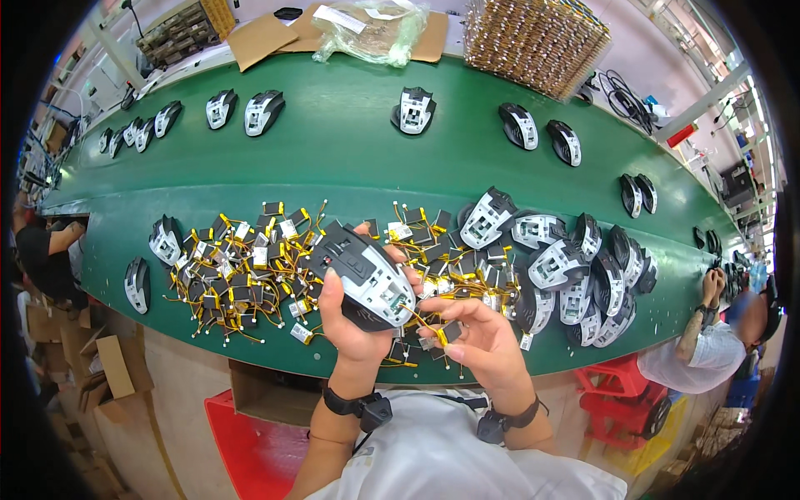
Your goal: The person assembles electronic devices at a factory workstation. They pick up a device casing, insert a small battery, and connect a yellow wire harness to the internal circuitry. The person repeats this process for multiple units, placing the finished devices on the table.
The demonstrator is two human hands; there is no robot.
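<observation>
A half-assembled computer mouse (379, 287), black and silver-white with its open inner side up, lies in my left hand (354, 329), fingers and thumb closed around it. My right hand (487, 342) pinches a small battery (450, 332) with yellow tape just beside the mouse's lower right end. Thin wires run from the battery toward the green circuit board in that end; whether the plug is seated cannot be made out. Loose batteries (237, 279) with wires cover the bench to the left, with more behind my right hand. Several similar mice (557, 265) are heaped at the right.
A green conveyor belt (333, 158) carries spaced mice past the far side of the bench. Beyond it stand a cardboard-like stack (533, 46) and a plastic bag (379, 33). Below are a red bin (242, 450) and red stool (617, 400). Another person (704, 350) works at the right.
</observation>
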